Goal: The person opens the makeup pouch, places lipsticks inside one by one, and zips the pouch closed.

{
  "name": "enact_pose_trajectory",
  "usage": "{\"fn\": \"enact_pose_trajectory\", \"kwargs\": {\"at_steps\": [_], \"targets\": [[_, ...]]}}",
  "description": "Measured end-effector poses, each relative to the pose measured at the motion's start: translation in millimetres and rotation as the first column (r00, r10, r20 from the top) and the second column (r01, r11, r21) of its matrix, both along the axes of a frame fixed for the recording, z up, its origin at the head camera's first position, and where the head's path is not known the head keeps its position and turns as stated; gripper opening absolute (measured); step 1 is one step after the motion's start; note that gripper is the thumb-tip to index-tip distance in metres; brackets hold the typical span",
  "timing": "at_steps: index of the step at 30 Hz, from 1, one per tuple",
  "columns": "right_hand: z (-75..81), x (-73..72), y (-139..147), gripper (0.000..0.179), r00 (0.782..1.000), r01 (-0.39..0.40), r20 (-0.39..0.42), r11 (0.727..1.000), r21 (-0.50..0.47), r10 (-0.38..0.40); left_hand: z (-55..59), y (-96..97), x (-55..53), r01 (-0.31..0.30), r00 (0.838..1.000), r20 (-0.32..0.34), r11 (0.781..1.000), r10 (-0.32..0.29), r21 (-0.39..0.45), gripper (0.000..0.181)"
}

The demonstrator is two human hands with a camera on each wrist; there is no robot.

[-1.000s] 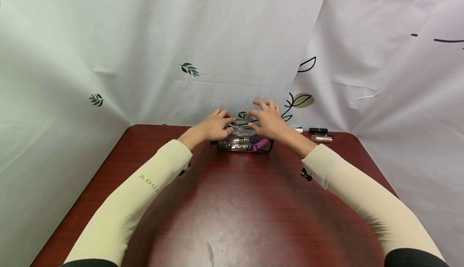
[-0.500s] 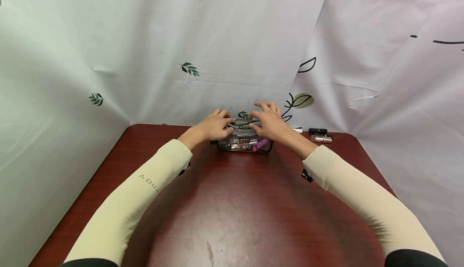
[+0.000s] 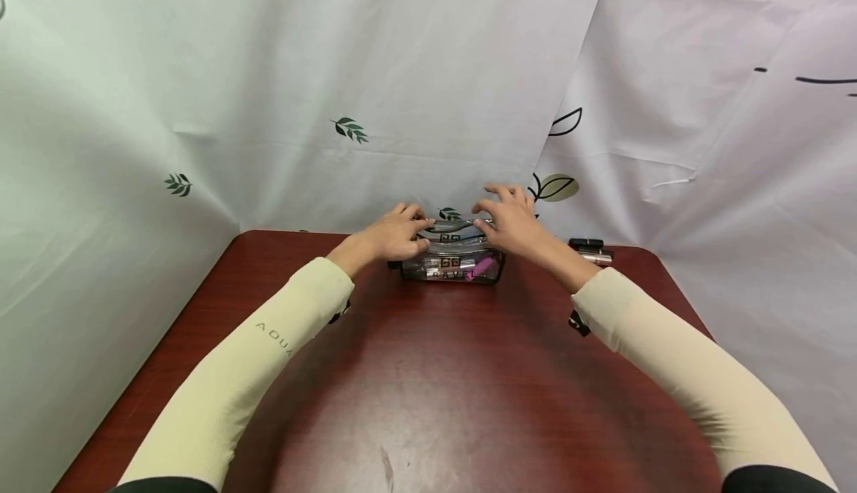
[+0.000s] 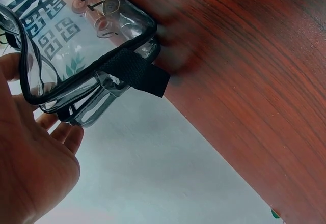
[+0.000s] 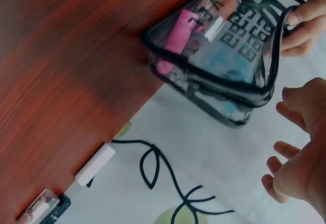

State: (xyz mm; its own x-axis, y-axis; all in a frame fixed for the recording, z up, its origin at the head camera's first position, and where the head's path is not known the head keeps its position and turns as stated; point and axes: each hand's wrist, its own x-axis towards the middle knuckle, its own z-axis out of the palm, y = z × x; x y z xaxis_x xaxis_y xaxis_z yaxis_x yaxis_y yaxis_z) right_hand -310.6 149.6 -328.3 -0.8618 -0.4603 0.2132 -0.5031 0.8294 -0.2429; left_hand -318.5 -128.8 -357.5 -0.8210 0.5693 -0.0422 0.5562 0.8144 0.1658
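Right hand (image 3: 512, 223) has been shifted slightly toward 3 o'clock compared with half a second ago; left hand (image 3: 393, 233) and clear pouch (image 3: 450, 262) are left in about the same place.

Pouch is seated at the far edge of the worktop (image 3: 428, 374), toward 12 o'clock in the head view. Its upper rim is pinched by the left hand at roughly 10 o'clock, thumb on the near side, other fingers behind. Right hand is held at about 2 o'clock from the pouch, fingers spread and loosely bent, nothing gripped; a gap to the pouch is seen in the right wrist view.

Pouch is edged in black trim and printed with dark lettering and a square motif. A pink tube (image 5: 178, 35) and other small items are seen inside, partly blurred. A black tab (image 4: 147, 79) is fixed at its 9 o'clock end.

Black tube (image 3: 586, 242) and clear-cased tube (image 3: 599, 258) are laid side by side at 3 o'clock from the pouch. White cylinder (image 5: 96, 164) is seen between these and the pouch in the right wrist view. Leaf-printed cloth (image 3: 435, 69) is hung behind the worktop; pale sleeves (image 3: 244, 370) are worn on both arms.
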Motion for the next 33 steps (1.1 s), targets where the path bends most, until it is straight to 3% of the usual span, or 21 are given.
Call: {"fn": "enact_pose_trajectory", "kwargs": {"at_steps": [13, 33], "targets": [[-1.3, -16.9, 44.2, 0.032, 0.993, 0.118, 0.005, 0.993, -0.028, -0.118, 3.4, -2.6, 0.6, -0.008, 0.999, 0.045, 1.0, 0.008, 0.009, 0.067], [-24.2, -29.4, 112.3, 0.034, 0.969, 0.236, 0.066, 0.971, 0.027, -0.237, 1.1, -2.8, -1.8, -0.017, 0.998, 0.065, 1.0, 0.016, 0.015, 0.068]]}}
